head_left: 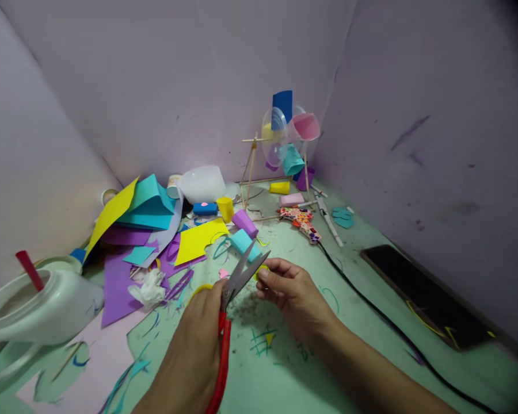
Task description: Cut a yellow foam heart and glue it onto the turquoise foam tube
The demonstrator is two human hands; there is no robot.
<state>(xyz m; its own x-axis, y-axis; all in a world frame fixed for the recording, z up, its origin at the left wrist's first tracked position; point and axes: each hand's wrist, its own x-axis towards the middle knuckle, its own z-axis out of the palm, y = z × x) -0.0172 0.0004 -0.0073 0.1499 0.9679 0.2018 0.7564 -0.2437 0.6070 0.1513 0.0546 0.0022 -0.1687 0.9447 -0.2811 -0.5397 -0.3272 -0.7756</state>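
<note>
My left hand (198,328) is closed round the red handle of a pair of scissors (238,283), whose blades stand apart and point up and to the right. Between thumb and fingers, my right hand (289,290) pinches a small yellow paper piece (261,272) close to the blade tips. Whether a blade touches the paper, I cannot tell. Just beyond the blades lies a light blue paper cup shape (245,244), with a purple one (244,223) behind it. A small pink paper heart (223,273) rests on the table left of the scissors.
A stick frame carrying a wheel of clear plastic discs (274,137) and coloured paper cups stands at the back. Coloured paper sheets (123,282) and scraps pile up on the left, beside a white plastic container (47,305). A patterned glue gun (302,221), its black cord (362,302) and a phone (423,293) lie right.
</note>
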